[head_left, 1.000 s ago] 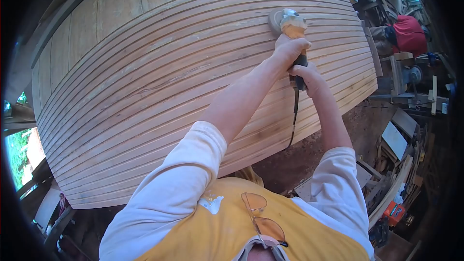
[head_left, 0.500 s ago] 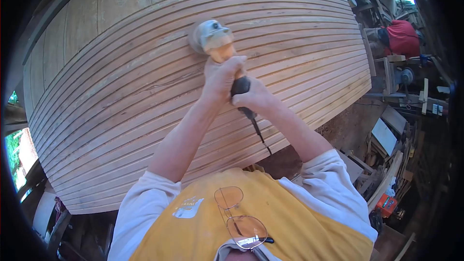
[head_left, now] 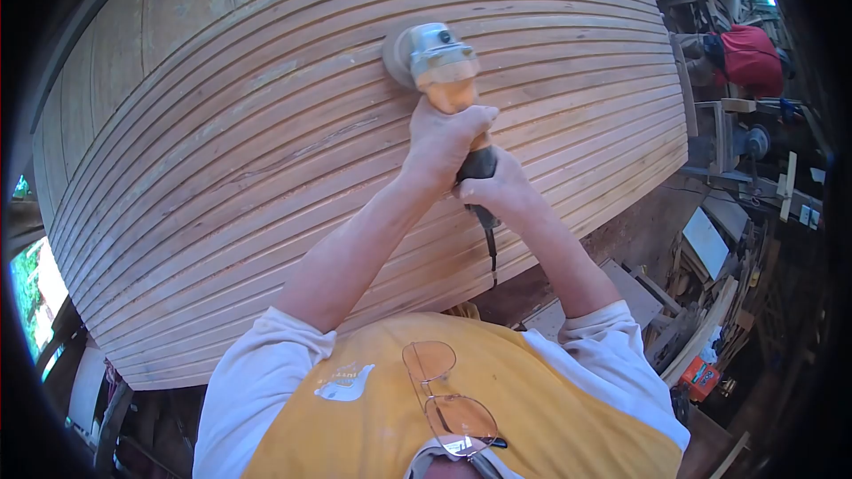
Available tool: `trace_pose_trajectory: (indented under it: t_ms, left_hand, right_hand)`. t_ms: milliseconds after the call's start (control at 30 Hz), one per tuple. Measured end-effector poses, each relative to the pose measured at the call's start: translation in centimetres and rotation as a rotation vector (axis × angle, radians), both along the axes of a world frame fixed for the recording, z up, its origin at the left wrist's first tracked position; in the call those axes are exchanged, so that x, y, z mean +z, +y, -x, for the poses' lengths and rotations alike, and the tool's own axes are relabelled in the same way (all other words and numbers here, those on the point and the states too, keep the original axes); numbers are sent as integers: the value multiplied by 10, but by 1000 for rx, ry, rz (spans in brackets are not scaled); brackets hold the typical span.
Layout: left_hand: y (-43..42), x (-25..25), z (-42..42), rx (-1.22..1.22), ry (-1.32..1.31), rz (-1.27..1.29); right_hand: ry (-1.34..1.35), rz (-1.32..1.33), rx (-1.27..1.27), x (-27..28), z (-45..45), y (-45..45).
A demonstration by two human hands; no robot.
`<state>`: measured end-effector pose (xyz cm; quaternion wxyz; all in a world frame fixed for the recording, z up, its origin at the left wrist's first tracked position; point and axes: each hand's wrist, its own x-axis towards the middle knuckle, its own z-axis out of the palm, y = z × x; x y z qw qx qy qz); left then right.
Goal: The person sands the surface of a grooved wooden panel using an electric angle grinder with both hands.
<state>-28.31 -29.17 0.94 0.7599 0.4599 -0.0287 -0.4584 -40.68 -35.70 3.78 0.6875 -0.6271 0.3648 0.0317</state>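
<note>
Near the far middle of the curved wall of wood strips [head_left: 231,213], your power tool [head_left: 448,71] has its round disc [head_left: 398,58] at the wood, with your left hand [head_left: 441,144] curled tight round its yellow body and your right hand [head_left: 500,184] closed round its dark back end, by the black cord [head_left: 493,257]. It looks part done: many strips seem smooth and pinkish, but pale patches [head_left: 288,74] show toward the far left, and I cannot tell how many are finished. Thin dark grooves split the long bent strips, and flat yellowish boards [head_left: 186,4] lie beyond
</note>
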Motion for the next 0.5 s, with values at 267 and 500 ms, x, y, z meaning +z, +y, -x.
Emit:
trace_pose_trajectory:
  t_ms: [267, 500]
  left_hand:
    - [-62, -1, 18, -38, -77, -66]
    - [29, 6, -11, 183, 93, -134]
  right_hand:
    - [182, -60, -6, 13, 18, -55]
    - [14, 37, 208, -7, -26, 5]
